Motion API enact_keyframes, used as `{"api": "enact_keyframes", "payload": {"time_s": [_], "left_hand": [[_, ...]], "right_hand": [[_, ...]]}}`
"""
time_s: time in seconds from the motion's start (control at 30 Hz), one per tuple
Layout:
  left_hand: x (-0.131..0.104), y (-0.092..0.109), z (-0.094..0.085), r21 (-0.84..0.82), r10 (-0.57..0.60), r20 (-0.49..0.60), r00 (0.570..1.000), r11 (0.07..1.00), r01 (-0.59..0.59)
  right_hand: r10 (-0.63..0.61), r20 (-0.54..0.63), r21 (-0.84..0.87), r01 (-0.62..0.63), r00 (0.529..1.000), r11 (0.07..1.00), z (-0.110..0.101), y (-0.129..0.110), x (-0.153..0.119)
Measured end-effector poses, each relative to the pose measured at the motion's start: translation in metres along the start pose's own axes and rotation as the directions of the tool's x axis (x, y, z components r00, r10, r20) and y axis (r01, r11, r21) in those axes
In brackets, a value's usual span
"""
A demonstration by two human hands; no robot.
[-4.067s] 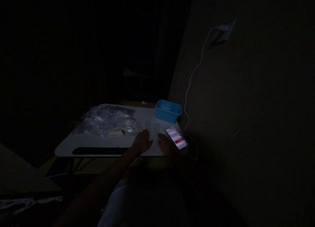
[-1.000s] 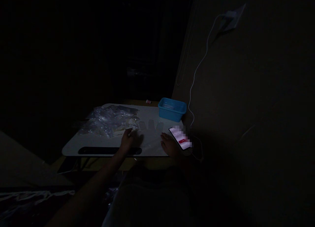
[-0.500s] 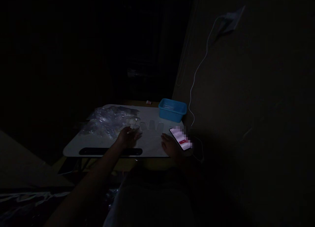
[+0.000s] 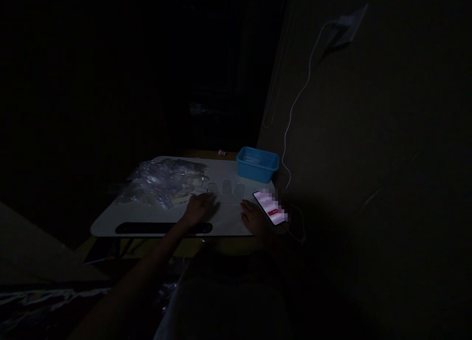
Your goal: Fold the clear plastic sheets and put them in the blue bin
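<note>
In the dim head view, my left hand (image 4: 199,208) is over the white table (image 4: 220,217), fingers stretched to the right and apparently holding nothing. Just beyond it and to its left lies a heap of clear plastic bags (image 4: 160,180). Flat, pale grey pieces, one a rounded piece (image 4: 226,186) and another beside it (image 4: 239,190), rest in a row past my hands; their kind is too dark to tell. My right hand (image 4: 252,217) lies flat near the front edge with its fingers extended, close to a lit phone (image 4: 269,206).
A blue plastic basket (image 4: 257,170) stands at the back right corner of the table. Behind the table is a small pinkish-white item (image 4: 221,153). From a wall plug (image 4: 346,28) a white cable (image 4: 291,111) hangs down on the right. A black strip (image 4: 147,228) runs along the front edge.
My left hand has shifted a little to the right, away from the plastic bags, and turned palm down. My right hand has barely moved. The camera view has shifted slightly.
</note>
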State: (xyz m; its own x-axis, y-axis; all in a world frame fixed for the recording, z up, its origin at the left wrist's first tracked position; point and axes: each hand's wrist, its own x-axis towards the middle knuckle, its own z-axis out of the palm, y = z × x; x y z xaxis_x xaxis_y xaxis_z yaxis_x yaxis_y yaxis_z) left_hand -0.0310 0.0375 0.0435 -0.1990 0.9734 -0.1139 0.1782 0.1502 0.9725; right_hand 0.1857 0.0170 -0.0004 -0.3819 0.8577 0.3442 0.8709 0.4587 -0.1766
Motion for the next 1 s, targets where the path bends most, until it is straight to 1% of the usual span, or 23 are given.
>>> {"api": "enact_keyframes", "payload": {"time_s": [0.03,0.07,0.1,0.13,0.17,0.2,0.23,0.27,0.33,0.4,0.57,0.73,0.9,1.0], "left_hand": [[-0.003,-0.003,-0.002,0.126,0.120,0.046,0.992,0.984,-0.124],[-0.005,-0.007,-0.004,0.278,0.256,0.127,0.958,0.918,-0.282],[-0.008,-0.010,-0.006,0.433,0.373,0.233,0.898,0.787,-0.440],[-0.010,-0.014,-0.007,0.567,0.445,0.333,0.831,0.610,-0.554],[-0.012,-0.018,-0.008,0.660,0.473,0.405,0.782,0.441,-0.609],[-0.013,-0.022,-0.008,0.717,0.476,0.436,0.764,0.330,-0.615],[-0.013,-0.025,-0.007,0.748,0.471,0.452,0.758,0.263,-0.609],[-0.013,-0.027,-0.006,0.763,0.470,0.458,0.755,0.228,-0.605],[-0.011,-0.031,-0.003,0.770,0.484,0.454,0.748,0.210,-0.603],[-0.009,-0.033,-0.002,0.771,0.500,0.440,0.746,0.214,-0.599],[-0.003,-0.036,-0.008,0.806,0.483,0.399,0.779,0.221,-0.550],[-0.001,-0.037,-0.012,0.816,0.448,0.411,0.794,0.207,-0.539],[-0.003,-0.035,-0.011,0.818,0.443,0.402,0.801,0.220,-0.532],[-0.005,-0.033,-0.011,0.802,0.442,0.428,0.789,0.216,-0.556]], "right_hand": [[0.003,-0.001,0.001,-0.003,1.000,1.000,0.000,0.000,0.000],[0.005,-0.002,0.002,-0.005,1.000,1.000,0.000,0.000,0.000],[0.006,-0.003,0.001,-0.006,1.000,1.000,0.000,0.000,0.000],[0.006,-0.003,-0.001,-0.006,1.000,1.000,0.000,0.000,0.000],[0.005,-0.004,-0.004,-0.005,1.000,1.000,0.000,0.000,0.000],[0.004,-0.005,-0.007,-0.004,1.000,1.000,-0.001,-0.001,0.000],[0.003,-0.005,-0.008,-0.003,1.000,1.000,-0.001,-0.001,0.000],[0.003,-0.004,-0.008,-0.003,1.000,1.000,-0.002,-0.001,0.000],[0.007,0.001,-0.007,-0.007,1.000,1.000,-0.003,-0.002,0.000],[0.011,0.005,-0.006,-0.011,1.000,1.000,-0.004,-0.003,-0.001],[0.012,0.000,-0.008,-0.012,1.000,1.000,-0.002,-0.002,0.000],[0.016,0.021,-0.032,-0.015,1.000,0.999,-0.002,-0.002,0.001],[0.014,0.033,-0.055,-0.012,0.999,0.998,-0.002,-0.001,0.000],[0.007,0.029,-0.053,-0.006,1.000,0.999,0.001,0.001,0.000]]}}
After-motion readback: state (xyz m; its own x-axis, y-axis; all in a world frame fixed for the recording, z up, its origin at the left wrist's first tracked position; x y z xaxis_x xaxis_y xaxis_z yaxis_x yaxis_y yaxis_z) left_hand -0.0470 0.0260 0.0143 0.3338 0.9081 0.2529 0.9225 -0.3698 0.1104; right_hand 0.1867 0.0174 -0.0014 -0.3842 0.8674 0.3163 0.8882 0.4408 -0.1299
